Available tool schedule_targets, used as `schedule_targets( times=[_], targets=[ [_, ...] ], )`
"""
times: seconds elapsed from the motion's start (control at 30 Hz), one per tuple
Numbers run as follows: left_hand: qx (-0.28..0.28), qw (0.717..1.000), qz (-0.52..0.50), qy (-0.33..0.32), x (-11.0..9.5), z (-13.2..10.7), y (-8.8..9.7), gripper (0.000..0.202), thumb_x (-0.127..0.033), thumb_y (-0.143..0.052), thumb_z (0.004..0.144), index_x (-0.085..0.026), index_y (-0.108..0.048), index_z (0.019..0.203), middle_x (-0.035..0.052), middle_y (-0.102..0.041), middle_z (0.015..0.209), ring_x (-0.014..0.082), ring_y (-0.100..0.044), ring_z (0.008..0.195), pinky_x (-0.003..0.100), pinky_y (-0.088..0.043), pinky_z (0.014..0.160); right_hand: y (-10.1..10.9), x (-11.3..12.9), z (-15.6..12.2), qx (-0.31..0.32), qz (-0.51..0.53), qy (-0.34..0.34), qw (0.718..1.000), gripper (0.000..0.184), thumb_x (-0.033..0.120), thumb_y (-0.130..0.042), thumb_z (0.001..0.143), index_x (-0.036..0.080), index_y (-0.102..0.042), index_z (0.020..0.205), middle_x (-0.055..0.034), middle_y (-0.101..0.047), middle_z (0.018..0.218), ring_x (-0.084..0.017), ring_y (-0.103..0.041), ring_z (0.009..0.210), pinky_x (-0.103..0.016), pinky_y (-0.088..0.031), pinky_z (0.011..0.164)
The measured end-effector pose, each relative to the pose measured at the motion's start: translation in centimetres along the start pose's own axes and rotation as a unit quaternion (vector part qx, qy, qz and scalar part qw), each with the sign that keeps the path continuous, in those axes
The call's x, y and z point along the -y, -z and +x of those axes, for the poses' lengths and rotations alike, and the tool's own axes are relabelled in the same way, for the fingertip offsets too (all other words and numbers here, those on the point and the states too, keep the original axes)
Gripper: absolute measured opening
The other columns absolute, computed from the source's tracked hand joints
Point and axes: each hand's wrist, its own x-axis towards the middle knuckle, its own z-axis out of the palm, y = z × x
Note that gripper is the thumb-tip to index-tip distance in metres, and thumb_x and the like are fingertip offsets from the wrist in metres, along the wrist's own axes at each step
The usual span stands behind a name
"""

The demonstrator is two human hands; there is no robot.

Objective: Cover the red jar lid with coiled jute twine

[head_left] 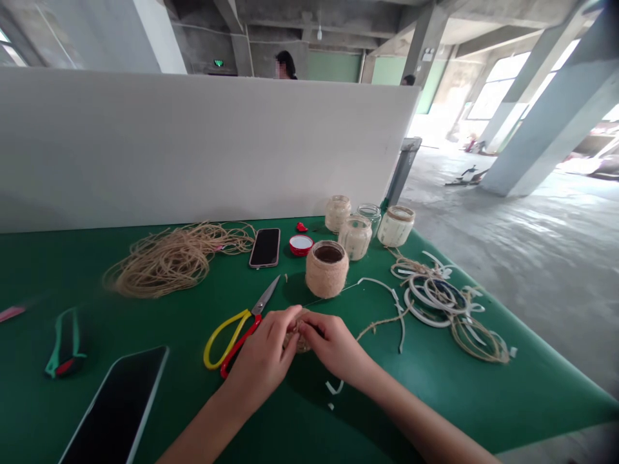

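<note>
My left hand (pixel 271 341) and my right hand (pixel 336 341) meet low in the middle, fingers pinched on a small round coil of jute twine (pixel 303 345). The fingers cover most of this coil. Right of my right hand, a jute strand (pixel 382 322) runs toward the loops at the right. Just beyond my hands stands a jar wrapped in jute (pixel 326 274), dark inside and open on top. Scissors (pixel 246 322) with one yellow and one red handle lie open beside my left hand.
A loose heap of twine (pixel 169 258) lies left, near a phone (pixel 265 248) and a red lid (pixel 301 244). Several glass jars (pixel 355 238) stand behind. White and jute loops (pixel 435 296) lie right. Nearer left are a dark tablet-like device (pixel 118 406) and green-handled snips (pixel 68 341).
</note>
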Motion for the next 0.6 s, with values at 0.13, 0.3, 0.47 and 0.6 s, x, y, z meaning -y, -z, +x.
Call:
schedule_targets(
  times=[0.13, 0.3, 0.47, 0.6],
  targets=[
    [-0.004, 0.996, -0.061, 0.067, -0.05, 0.37, 0.42, 0.02, -0.023, -0.045, 0.085, -0.02, -0.05, 0.104, 0.0061, -0.059, 0.093, 0.0185, -0.058, 0.088, 0.03, -0.05, 0.073, 0.02, -0.31, 0.22, -0.014, 0.003, 0.008, 1.0, 0.026, 0.02, -0.036, 0.09, 0.017, -0.062, 0.092, -0.0027, -0.063, 0.084, -0.014, -0.056, 0.077, -0.023, -0.041, 0.067],
    [-0.018, 0.995, -0.074, 0.068, -0.14, 0.45, 0.62, 0.011, -0.021, -0.043, 0.086, -0.019, -0.053, 0.091, 0.005, -0.059, 0.088, 0.018, -0.057, 0.086, 0.029, -0.048, 0.073, -0.28, -0.57, 0.09, -0.025, -0.039, 0.037, 0.998, 0.023, 0.019, -0.037, 0.09, 0.017, -0.06, 0.09, -0.0049, -0.062, 0.087, -0.015, -0.056, 0.078, -0.024, -0.042, 0.07],
    [-0.01, 0.989, -0.105, 0.105, -0.17, 0.42, 0.52, 0.013, -0.024, -0.044, 0.086, -0.02, -0.053, 0.096, 0.0044, -0.058, 0.089, 0.0165, -0.058, 0.082, 0.027, -0.05, 0.069, -0.59, -0.61, -0.07, -0.037, -0.055, 0.058, 0.996, 0.024, 0.02, -0.034, 0.091, 0.017, -0.059, 0.092, -0.0065, -0.062, 0.089, -0.016, -0.056, 0.079, -0.025, -0.042, 0.071],
    [-0.026, 0.991, -0.104, 0.075, -0.29, 0.36, 0.46, 0.018, -0.021, -0.044, 0.086, -0.021, -0.054, 0.101, 0.0054, -0.059, 0.093, 0.0181, -0.058, 0.089, 0.028, -0.05, 0.073, -0.65, -0.9, -0.12, -0.034, -0.053, 0.066, 0.996, 0.025, 0.021, -0.034, 0.091, 0.016, -0.059, 0.093, -0.0069, -0.061, 0.089, -0.017, -0.056, 0.081, -0.026, -0.042, 0.073]
  ],
)
